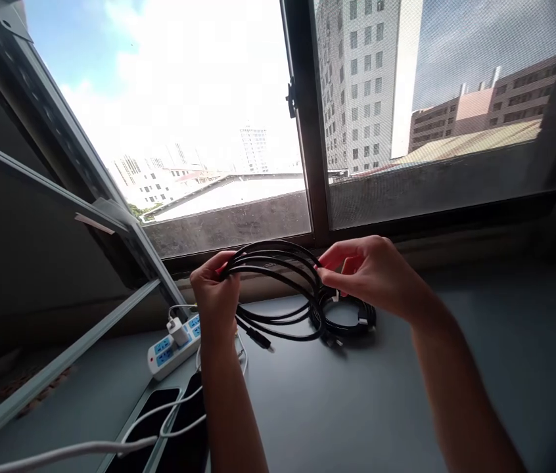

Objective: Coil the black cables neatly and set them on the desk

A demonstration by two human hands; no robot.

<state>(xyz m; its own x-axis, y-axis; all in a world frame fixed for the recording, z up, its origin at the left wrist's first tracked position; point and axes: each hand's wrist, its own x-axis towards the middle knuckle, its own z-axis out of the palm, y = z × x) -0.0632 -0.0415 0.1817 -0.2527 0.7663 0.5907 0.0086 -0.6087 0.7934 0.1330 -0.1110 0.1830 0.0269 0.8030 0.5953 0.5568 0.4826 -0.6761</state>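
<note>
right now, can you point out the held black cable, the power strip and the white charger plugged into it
Held black cable [233,264], head view: bunched strands, left side of the loop.
Power strip [174,362], head view: near long side.
White charger [178,332], head view: its body.

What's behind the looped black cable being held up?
Behind the looped black cable, a second, coiled black cable lies on the smooth grey table. The held loops cover part of its left side, so that stretch cannot be seen.

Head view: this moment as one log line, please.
left hand: grips looped cable | right hand: pinches same cable | second coil: on table | power strip: white adapter plugged in
</note>
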